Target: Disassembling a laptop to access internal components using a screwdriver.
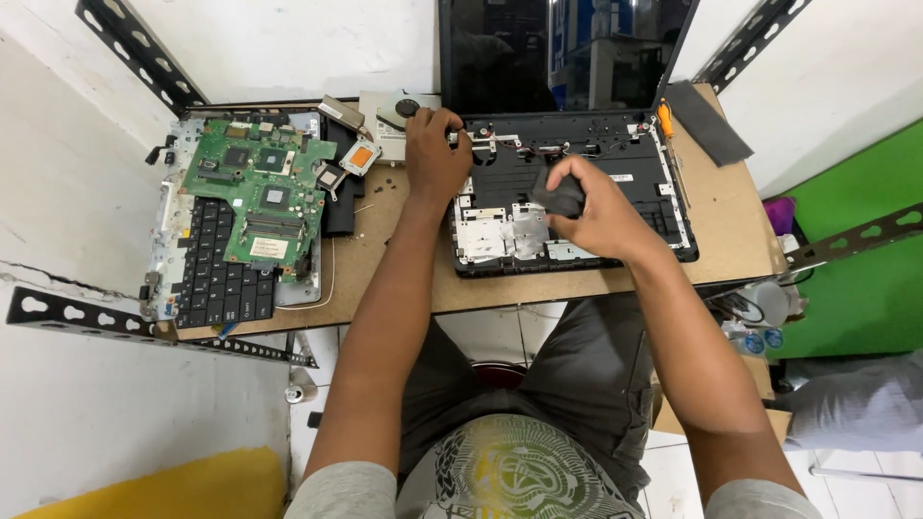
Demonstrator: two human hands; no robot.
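An opened black laptop base point(635, 163) lies on a small wooden table point(385, 259), its dark screen point(562, 53) standing up behind. My left hand point(435, 154) rests on the base's upper left corner, fingers curled at the hinge area, by the cables. My right hand point(591, 207) is over the middle of the base, closed around a small dark grey piece point(560, 197), perhaps a cloth or pad. Bare metal plates point(500, 231) show in the base's lower left part.
A green motherboard point(260, 187) lies on a detached keyboard panel point(216, 284) at the table's left. A heatsink with copper pad point(361, 154) and fan point(404, 108) sit behind my left hand. An orange-handled screwdriver point(665, 120) and a grey strip point(707, 120) lie at right.
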